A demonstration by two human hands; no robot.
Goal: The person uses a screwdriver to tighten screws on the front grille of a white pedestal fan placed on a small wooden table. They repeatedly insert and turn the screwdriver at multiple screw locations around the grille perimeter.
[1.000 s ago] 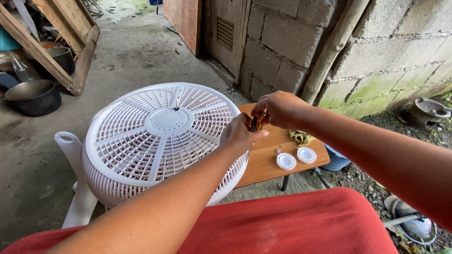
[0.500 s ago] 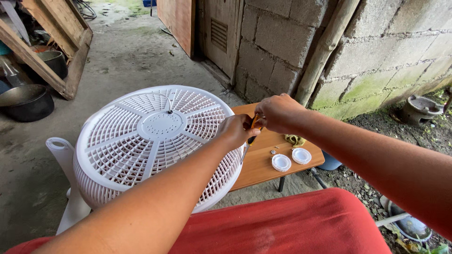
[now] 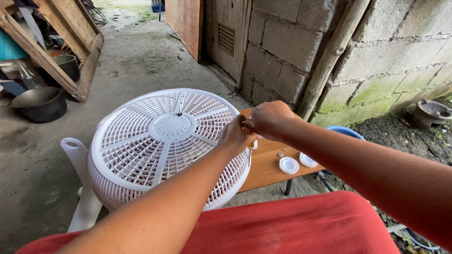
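A round white plastic fan grille (image 3: pixel 160 141) lies face up on its white stand (image 3: pixel 77 160) in front of me. My left hand (image 3: pixel 234 136) and my right hand (image 3: pixel 270 120) meet at the grille's right rim, pressed against each other. Their fingers are closed around a small yellow object (image 3: pixel 250 145), of which only a sliver shows below my left hand. A thin wire sticks up from the grille's hub (image 3: pixel 179 113).
Beside the fan stands a low wooden table (image 3: pixel 266 171) with two white round caps (image 3: pixel 288 165) and a small screw (image 3: pixel 280 154). A red cloth (image 3: pixel 292 226) lies nearest me. Around are a black pan (image 3: pixel 40 101), a wooden frame (image 3: pixel 61 51), a blue basin (image 3: pixel 348 132) and a block wall (image 3: pixel 301 42).
Both hands have stayed together at the grille's right rim. The yellow object, plainly seen between them a second ago, is now mostly hidden under the fingers.
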